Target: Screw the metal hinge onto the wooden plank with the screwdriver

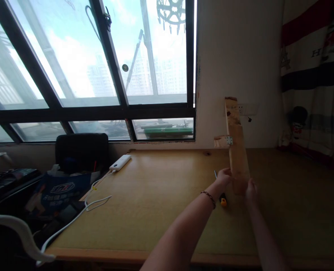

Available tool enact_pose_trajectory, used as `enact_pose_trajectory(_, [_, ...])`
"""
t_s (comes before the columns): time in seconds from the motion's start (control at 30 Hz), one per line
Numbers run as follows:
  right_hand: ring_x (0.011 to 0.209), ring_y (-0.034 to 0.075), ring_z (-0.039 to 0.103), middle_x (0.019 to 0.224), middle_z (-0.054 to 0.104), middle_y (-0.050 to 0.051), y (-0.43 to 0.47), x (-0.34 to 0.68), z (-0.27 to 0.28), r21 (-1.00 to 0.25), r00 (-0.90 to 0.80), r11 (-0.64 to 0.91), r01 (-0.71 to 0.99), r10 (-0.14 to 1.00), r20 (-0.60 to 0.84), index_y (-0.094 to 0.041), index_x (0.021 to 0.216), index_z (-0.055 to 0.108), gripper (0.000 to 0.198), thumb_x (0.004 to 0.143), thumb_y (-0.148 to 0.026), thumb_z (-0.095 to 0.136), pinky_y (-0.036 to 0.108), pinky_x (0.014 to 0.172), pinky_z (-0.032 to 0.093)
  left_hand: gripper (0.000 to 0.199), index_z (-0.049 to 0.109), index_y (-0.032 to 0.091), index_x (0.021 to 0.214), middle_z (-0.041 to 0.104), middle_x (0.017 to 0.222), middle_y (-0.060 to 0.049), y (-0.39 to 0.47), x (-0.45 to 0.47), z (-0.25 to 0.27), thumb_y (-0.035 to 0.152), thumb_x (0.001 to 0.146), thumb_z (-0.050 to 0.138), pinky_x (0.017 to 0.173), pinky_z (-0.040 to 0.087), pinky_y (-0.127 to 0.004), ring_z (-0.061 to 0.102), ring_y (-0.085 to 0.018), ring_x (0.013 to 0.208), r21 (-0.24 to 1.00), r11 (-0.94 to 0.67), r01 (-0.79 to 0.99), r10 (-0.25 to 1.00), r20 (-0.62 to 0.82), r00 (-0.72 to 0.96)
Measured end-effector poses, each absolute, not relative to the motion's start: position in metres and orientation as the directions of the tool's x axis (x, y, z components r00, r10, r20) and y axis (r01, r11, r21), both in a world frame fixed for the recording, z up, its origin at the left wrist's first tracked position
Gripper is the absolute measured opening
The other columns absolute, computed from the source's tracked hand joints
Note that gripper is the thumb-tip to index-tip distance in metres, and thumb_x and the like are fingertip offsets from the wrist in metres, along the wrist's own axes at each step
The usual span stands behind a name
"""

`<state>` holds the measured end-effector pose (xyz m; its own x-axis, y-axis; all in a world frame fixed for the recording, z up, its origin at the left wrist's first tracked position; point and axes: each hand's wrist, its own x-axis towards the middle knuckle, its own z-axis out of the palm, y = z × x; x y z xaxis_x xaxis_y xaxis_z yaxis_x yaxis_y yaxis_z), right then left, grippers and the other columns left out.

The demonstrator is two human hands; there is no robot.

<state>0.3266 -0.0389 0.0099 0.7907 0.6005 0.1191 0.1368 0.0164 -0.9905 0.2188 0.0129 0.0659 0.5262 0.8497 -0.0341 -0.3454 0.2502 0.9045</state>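
A long wooden plank (236, 143) stands upright on the wooden table (155, 195), leaning slightly. A small wood block (221, 141) hangs off its left side by a metal hinge (229, 140). My left hand (223, 177) grips the plank's lower left edge; a bracelet is on that wrist. My right hand (251, 190) holds the plank's bottom right corner. A screwdriver (221, 194) with a yellow and black handle lies on the table just below my left hand.
A white power bank (120, 162) with a white cable (79, 214) lies at the table's back left. A black chair (82, 152) and a cluttered bag (62, 188) stand to the left. Large windows run behind; a wall socket (242, 109) and a striped hanging cloth (313, 82) are at the right.
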Motion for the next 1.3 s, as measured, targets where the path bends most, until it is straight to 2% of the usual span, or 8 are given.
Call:
enact_pose_trajectory(0.13, [0.107, 0.030, 0.049, 0.120, 0.053, 0.016, -0.067, 0.301, 0.018, -0.996, 0.841, -0.080, 0.041, 0.541, -0.009, -0.008, 0.118, 0.051, 0.074, 0.074, -0.065, 0.032, 0.039, 0.087, 0.040, 0.055, 0.066, 0.012, 0.091, 0.067, 0.092, -0.011, -0.005, 0.183, 0.077, 0.001, 0.037, 0.070, 0.065, 0.046, -0.026, 0.061, -0.020, 0.078, 0.917, 0.224, -0.329, 0.806, 0.016, 0.592])
enact_pose_trajectory(0.23, [0.109, 0.030, 0.049, 0.120, 0.053, 0.015, -0.100, 0.266, 0.019, -0.996, 0.816, -0.090, 0.016, 0.577, -0.039, -0.009, 0.118, 0.051, 0.075, 0.074, -0.067, 0.032, 0.039, 0.090, 0.039, 0.060, 0.066, 0.010, 0.093, 0.068, 0.088, -0.012, -0.030, 0.143, 0.081, 0.006, 0.035, 0.076, 0.065, 0.046, -0.028, 0.062, -0.021, 0.074, 0.926, 0.201, -0.321, 0.791, 0.041, 0.611])
enact_pose_trajectory(0.33, [0.119, 0.029, 0.042, 0.127, 0.049, 0.014, -0.134, 0.219, 0.020, -0.989, 0.765, -0.142, 0.044, 0.642, -0.058, -0.012, 0.120, 0.050, 0.074, 0.074, -0.067, 0.033, 0.038, 0.099, 0.031, 0.060, 0.064, 0.012, 0.101, 0.067, 0.092, -0.011, -0.059, 0.091, 0.078, 0.014, 0.042, 0.077, 0.074, 0.045, -0.030, 0.062, -0.022, 0.082, 0.918, 0.211, -0.336, 0.748, 0.070, 0.660])
enact_pose_trajectory(0.47, [0.122, 0.028, 0.038, 0.130, 0.046, 0.010, -0.156, 0.154, 0.022, -0.993, 0.677, -0.100, 0.065, 0.735, -0.030, -0.014, 0.124, 0.048, 0.071, 0.075, -0.065, 0.035, 0.037, 0.103, 0.027, 0.053, 0.066, 0.013, 0.098, 0.067, 0.085, -0.008, -0.083, 0.022, 0.067, 0.015, 0.046, 0.076, 0.067, 0.044, -0.026, 0.060, -0.017, 0.073, 0.948, 0.193, -0.254, 0.810, -0.008, 0.587])
enact_pose_trajectory(0.7, [0.119, 0.027, 0.043, 0.126, 0.051, 0.011, -0.134, 0.083, 0.016, -0.995, 0.578, -0.095, -0.033, 0.810, -0.097, -0.012, 0.118, 0.053, 0.072, 0.072, -0.066, 0.039, 0.032, 0.097, 0.035, 0.046, 0.067, 0.014, 0.095, 0.066, 0.084, -0.005, -0.075, -0.054, 0.049, 0.011, 0.049, 0.068, 0.068, 0.045, -0.027, 0.058, -0.015, 0.071, 0.950, 0.262, -0.172, 0.848, -0.141, 0.511])
enact_pose_trajectory(1.0, [0.112, 0.027, 0.049, 0.119, 0.056, 0.014, -0.116, 0.059, 0.007, -0.986, 0.563, -0.102, -0.131, 0.811, -0.159, -0.010, 0.111, 0.056, 0.070, 0.070, -0.065, 0.042, 0.033, 0.094, 0.038, 0.045, 0.067, 0.013, 0.093, 0.067, 0.088, -0.008, -0.049, -0.072, 0.040, 0.008, 0.048, 0.067, 0.073, 0.047, -0.027, 0.060, -0.021, 0.088, 0.917, 0.377, -0.131, 0.797, -0.249, 0.550])
enact_pose_trajectory(1.13, [0.107, 0.026, 0.053, 0.110, 0.062, 0.011, -0.110, 0.066, 0.009, -0.987, 0.548, -0.075, -0.140, 0.825, -0.140, -0.013, 0.101, 0.059, 0.064, 0.069, -0.065, 0.043, 0.033, 0.090, 0.041, 0.043, 0.067, 0.013, 0.090, 0.067, 0.090, -0.009, -0.037, -0.065, 0.030, 0.007, 0.046, 0.068, 0.076, 0.048, -0.028, 0.060, -0.022, 0.090, 0.898, 0.423, -0.123, 0.778, -0.290, 0.557])
enact_pose_trajectory(1.3, [0.109, 0.025, 0.052, 0.114, 0.059, 0.013, -0.102, 0.074, 0.009, -0.986, 0.533, -0.060, -0.156, 0.835, -0.136, -0.011, 0.101, 0.058, 0.060, 0.071, -0.061, 0.045, 0.033, 0.093, 0.039, 0.040, 0.067, 0.011, 0.086, 0.067, 0.086, -0.009, -0.027, -0.058, 0.023, 0.006, 0.046, 0.068, 0.078, 0.048, -0.029, 0.060, -0.022, 0.090, 0.886, 0.450, -0.111, 0.772, -0.323, 0.548])
